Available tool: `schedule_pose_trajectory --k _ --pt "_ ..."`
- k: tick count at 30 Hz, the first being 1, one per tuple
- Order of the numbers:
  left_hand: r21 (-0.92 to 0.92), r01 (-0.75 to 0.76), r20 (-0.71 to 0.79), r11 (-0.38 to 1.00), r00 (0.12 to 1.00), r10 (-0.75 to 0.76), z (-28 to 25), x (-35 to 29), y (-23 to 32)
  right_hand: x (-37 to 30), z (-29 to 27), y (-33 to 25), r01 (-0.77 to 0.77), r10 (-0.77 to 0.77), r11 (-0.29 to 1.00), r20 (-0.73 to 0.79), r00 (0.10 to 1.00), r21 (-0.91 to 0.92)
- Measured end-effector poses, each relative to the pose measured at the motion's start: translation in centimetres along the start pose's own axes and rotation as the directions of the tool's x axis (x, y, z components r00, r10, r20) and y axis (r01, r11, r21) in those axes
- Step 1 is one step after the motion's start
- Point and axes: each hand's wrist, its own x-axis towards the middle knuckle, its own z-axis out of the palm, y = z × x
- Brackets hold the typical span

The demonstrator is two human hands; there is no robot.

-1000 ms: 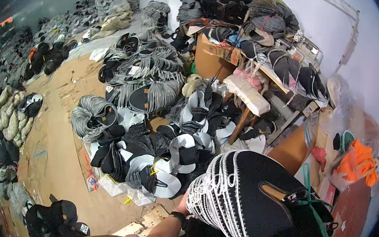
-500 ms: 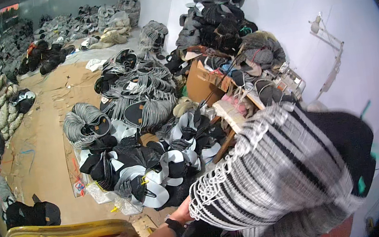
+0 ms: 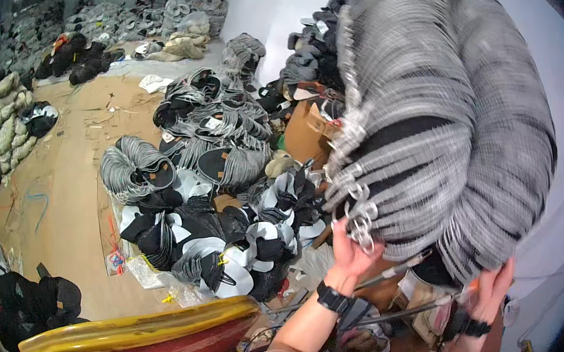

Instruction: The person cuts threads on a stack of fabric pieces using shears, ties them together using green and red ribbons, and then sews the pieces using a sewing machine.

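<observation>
A large, curved bundle of nested grey and black knit caps (image 3: pixel 420 96) fills the right side of the head view, blurred by motion. White looped threads hang along its left edge. My left hand (image 3: pixel 358 247) is closed on the bundle's lower left edge, among these loops, with some fingertips hidden. Beneath the bundle's lower right end, my right hand (image 3: pixel 492 294) grips it from below, its fingers partly hidden. A black watch (image 3: pixel 334 299) is on my left wrist, and a dark band (image 3: pixel 474 326) is on my right.
A chair with a yellow frame and red pad (image 3: pixel 141 344) stands at the lower left. Heaped black, white and grey caps (image 3: pixel 219 240) lie on the floor ahead. Brown cardboard (image 3: pixel 73 194) covers the floor at left. A white wall (image 3: pixel 522 13) rises at right.
The bundle has been raised and swung more upright, showing its grey rounded side. My left hand has moved up and right with it. My right hand has come into view below it.
</observation>
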Motion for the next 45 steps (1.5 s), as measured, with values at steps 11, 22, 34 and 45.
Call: schedule_pose_trajectory --k 11,22,34,45 --pt "0.438 -0.890 0.323 0.127 0.287 0.902 12.5 2.5 13.6 5.6 36.1 -15.3 -0.349 -0.078 0.867 0.788 0.611 0.356" --pt "0.775 -0.530 0.355 0.343 0.815 0.457 4.2 -0.7 -1.2 -5.7 15.7 -11.0 -0.527 0.190 0.828 0.788 0.586 0.192" --pt "0.921 -0.379 0.385 0.092 0.921 -0.062 0.5 -7.3 -15.1 -21.9 -10.5 -11.8 -0.636 0.609 0.768 -0.396 0.687 0.077" --pt "0.992 0.054 0.067 0.118 0.567 -0.821 -3.4 -13.3 -33.3 -35.7 -21.4 -11.8 -0.647 0.629 0.661 -0.752 0.200 0.381"
